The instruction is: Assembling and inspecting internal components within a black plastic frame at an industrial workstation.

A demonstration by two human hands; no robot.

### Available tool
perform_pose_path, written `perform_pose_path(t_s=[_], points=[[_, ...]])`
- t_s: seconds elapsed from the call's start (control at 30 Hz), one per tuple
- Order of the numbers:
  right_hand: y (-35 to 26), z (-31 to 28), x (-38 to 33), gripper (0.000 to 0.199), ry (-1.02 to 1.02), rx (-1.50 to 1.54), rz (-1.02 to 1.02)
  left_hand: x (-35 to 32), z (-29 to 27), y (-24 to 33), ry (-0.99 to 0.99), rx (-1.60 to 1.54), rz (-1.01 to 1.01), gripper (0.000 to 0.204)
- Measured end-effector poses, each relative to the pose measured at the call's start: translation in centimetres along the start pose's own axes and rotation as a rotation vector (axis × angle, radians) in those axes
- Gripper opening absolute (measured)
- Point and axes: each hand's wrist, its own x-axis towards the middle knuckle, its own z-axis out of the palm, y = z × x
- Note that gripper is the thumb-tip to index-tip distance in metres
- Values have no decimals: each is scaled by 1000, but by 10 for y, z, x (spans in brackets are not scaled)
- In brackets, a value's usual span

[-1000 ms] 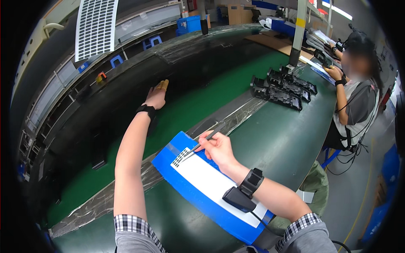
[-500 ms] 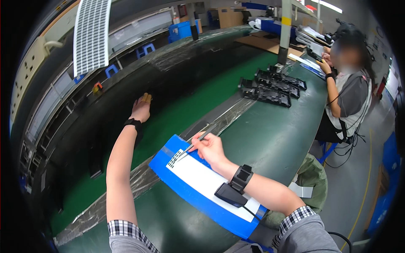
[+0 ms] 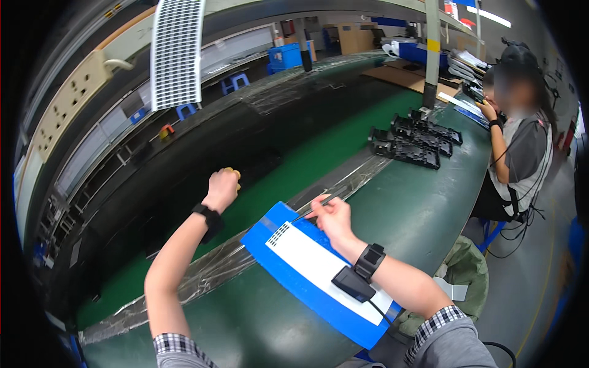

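My right hand pinches a pair of dark tweezers, whose tip is by the far corner of a white sheet. Small black labels stand in rows at that end of the sheet. Beneath it lies a blue board on the green bench. Further left, my left hand is over the dark belt with its fingers curled and yellow covers on some fingertips. A dark shape lies just beyond it; whether the fingers grip anything is hidden.
Several black plastic frames sit on the bench at the far right. Beyond them a person is seated by a metal post. A printed label strip hangs at upper left beside a socket strip. A green bag stands at right.
The whole view has shifted. My left hand has drawn back toward me, its spread fingers now curled. My right hand has lifted the tweezers off the labels toward the sheet's far corner.
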Motion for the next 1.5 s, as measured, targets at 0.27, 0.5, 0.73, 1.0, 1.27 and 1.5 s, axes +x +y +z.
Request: perform_pose_path(t_s=[0.27,0.5,0.73,1.0,1.27,1.5], points=[[-18,-21,15,10,285,58,-207,-170,-119,111,-104,-368,-5,15],[-45,10,-37,13,-134,87,-147,-209,-127,149,-289,-386,-2,18],[-34,31,-81,7,-326,-65,-13,-209,-113,127,-251,-373,-127,64],[-20,32,-95,7,-406,-151,25,-209,-106,130,-247,-440,-199,59],[-14,33,-94,8,-413,-269,90,-208,-106,128,-308,-484,-225,59],[-14,32,-91,7,-455,-290,89,-208,-104,127,-306,-475,-208,60]])
